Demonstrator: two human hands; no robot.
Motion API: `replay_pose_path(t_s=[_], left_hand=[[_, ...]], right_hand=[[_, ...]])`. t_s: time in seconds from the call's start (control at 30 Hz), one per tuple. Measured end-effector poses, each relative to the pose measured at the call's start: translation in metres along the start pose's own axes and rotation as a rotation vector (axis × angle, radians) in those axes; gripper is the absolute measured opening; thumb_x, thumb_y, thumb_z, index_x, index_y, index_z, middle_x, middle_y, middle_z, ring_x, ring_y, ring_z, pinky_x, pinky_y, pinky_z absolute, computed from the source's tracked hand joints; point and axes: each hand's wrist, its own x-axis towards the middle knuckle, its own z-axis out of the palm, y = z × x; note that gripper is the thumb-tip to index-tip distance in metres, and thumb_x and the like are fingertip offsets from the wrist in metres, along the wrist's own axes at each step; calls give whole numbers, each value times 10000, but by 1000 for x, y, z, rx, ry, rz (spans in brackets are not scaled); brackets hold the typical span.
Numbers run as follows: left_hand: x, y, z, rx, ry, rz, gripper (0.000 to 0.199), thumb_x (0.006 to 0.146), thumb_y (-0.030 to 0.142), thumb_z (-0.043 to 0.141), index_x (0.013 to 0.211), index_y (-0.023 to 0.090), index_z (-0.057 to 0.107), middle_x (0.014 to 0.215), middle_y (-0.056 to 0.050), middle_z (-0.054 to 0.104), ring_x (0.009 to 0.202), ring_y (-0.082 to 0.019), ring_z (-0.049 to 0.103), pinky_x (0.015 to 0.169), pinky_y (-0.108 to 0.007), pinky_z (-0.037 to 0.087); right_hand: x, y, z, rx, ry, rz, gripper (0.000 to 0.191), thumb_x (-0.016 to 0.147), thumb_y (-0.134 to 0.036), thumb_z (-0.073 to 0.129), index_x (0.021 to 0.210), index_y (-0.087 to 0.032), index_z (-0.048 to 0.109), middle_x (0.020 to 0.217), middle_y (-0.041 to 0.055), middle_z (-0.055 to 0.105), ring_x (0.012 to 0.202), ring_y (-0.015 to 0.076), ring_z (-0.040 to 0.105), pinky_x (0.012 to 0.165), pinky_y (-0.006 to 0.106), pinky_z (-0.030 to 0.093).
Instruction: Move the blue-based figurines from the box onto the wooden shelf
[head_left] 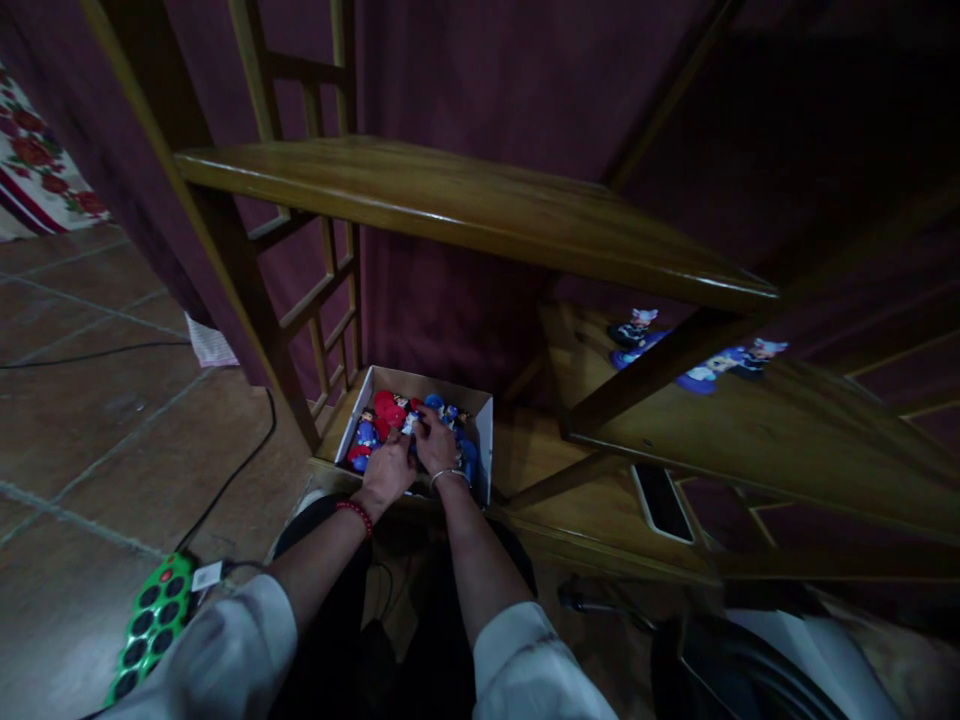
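Note:
Both hands are inside a white-walled cardboard box full of small figurines in red, blue and white. My left hand, with a red bead bracelet at the wrist, has its fingers curled at a small white-and-blue figurine in the middle. My right hand, wearing a thin bangle, closes its thumb and fingers on the same figurine from the right. The fingertips are partly hidden. A red figurine lies behind my left hand, and a blue-and-red figurine lies by the left wall.
The box stands on the low board of a wooden shelf, under an upper shelf board. Several figurines stand on the middle board to the right. A phone lies below them. A green power strip with a cable is on the floor.

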Motion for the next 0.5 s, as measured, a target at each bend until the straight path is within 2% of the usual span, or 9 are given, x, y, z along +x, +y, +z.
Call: replay_pose_path(t_s=[0.13,0.27,0.5], left_hand=[[-2,3,-4,16,-35,-2,309,733,122,407,1025,161,498,1039,-99,556,873,-174,569,758,-250,422],[-3,3,-7,8,-39,3,286,737,127,407,1002,159,509,1028,-95,557,881,-176,564,768,-254,418],[-1,-2,-3,-20,-18,32,252,751,153,404,973,154,523,1029,-108,546,854,-184,571,753,-274,425]], right_hand=[[1,-1,5,51,-17,-8,331,743,-226,484,1073,-247,474,930,-1,627,857,123,569,784,253,415],[3,-3,7,87,-1,2,238,721,-267,504,954,-217,500,897,0,627,827,122,578,770,261,424],[7,-2,13,79,13,-31,108,709,-260,506,794,-207,546,795,-13,632,765,114,583,738,244,434]])
